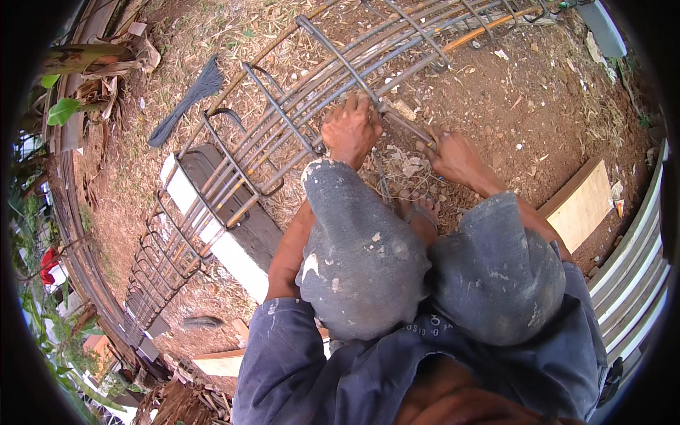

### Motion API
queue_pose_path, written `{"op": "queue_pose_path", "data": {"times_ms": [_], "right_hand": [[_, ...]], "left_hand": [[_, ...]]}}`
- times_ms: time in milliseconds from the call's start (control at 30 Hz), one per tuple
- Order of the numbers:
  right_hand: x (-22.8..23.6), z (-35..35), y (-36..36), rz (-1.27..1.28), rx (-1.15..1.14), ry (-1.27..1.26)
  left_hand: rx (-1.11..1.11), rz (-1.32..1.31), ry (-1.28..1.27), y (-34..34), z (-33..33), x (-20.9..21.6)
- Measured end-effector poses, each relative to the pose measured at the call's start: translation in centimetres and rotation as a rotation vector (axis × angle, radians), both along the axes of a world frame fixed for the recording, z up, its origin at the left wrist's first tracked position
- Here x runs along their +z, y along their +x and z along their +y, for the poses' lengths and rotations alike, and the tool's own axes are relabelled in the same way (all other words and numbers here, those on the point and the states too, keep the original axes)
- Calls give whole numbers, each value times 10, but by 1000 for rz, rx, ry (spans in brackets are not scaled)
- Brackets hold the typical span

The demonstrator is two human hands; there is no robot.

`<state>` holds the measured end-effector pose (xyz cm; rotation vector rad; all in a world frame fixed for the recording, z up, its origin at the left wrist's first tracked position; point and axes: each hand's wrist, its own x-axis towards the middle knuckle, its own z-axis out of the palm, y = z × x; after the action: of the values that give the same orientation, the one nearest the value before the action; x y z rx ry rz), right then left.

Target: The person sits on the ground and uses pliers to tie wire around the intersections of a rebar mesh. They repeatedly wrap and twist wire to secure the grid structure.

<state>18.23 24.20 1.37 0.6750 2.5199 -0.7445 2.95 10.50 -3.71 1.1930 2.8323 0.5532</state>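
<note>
Fingers of my right hand [457, 157], one of two bare hands, are closed on the handle of one slim metal tool [407, 127]. Its far end meets the near edge of the rebar cage [278, 108], which serves as reference below. Fingers of my left hand [352, 131] are bent at that same near edge; their tips are obscured, so I cannot tell whether they hold a bar or wire.

One cage is noted, lying on the ground in front of me. Its several long bars overlap and its hoops crowd together at one end; I cannot give a certain count of either.

Beyond the cage, I record one bundle of dark strands [185, 101]. Beneath the cage is one grey-and-white block [248, 223]. On the cage's near side I find one tangle of thin strands [409, 166], one sandalled foot [425, 209] and my two grey-clad knees [365, 248]. Two pale boards are also on that side: one past my right forearm [577, 205], one past my left elbow [219, 363].
</note>
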Motion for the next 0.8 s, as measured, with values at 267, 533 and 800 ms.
{"op": "queue_pose_path", "data": {"times_ms": [267, 533, 800], "right_hand": [[10, 23, 6, -222, -463, -1084], [59, -6, 31, 78, -17, 48], [32, 19, 29, -260, -339, -487]], "left_hand": [[58, 145, 309, 11, -8, 13], [-707, -2, 25, 40, 51, 16], [-861, -65, 86, 31, 48, 40]]}}
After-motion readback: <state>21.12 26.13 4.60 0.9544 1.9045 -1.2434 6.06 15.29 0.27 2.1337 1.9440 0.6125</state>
